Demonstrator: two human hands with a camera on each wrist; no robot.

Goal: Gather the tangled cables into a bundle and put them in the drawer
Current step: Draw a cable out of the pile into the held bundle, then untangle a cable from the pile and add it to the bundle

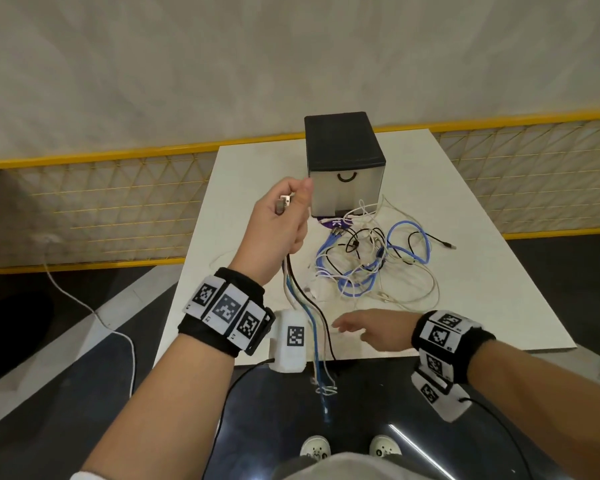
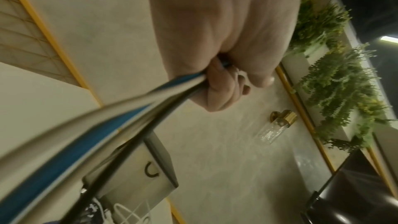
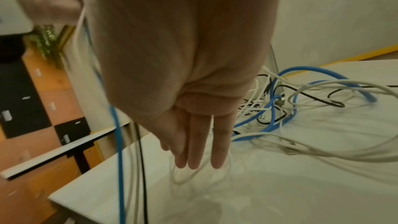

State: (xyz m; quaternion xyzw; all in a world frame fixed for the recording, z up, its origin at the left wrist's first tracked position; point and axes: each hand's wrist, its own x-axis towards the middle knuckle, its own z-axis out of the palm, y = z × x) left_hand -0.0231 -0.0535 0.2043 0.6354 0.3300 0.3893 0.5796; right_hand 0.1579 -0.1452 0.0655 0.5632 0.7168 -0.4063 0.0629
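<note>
At frame centre the left hand (image 1: 281,216) grips several cable ends above the table (image 1: 499,271) while the right hand (image 1: 371,327), fingers straight, reaches the tangled cables (image 1: 371,265) before the closed drawer (image 1: 347,188); it should probably gather loops gently, avoiding snags.

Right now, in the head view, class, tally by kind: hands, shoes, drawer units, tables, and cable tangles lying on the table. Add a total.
Hands: 2 (left hand gripping cable strands, right hand open)
Shoes: 2
Drawer unit: 1
Table: 1
Cable tangle: 1
Total: 7
</note>
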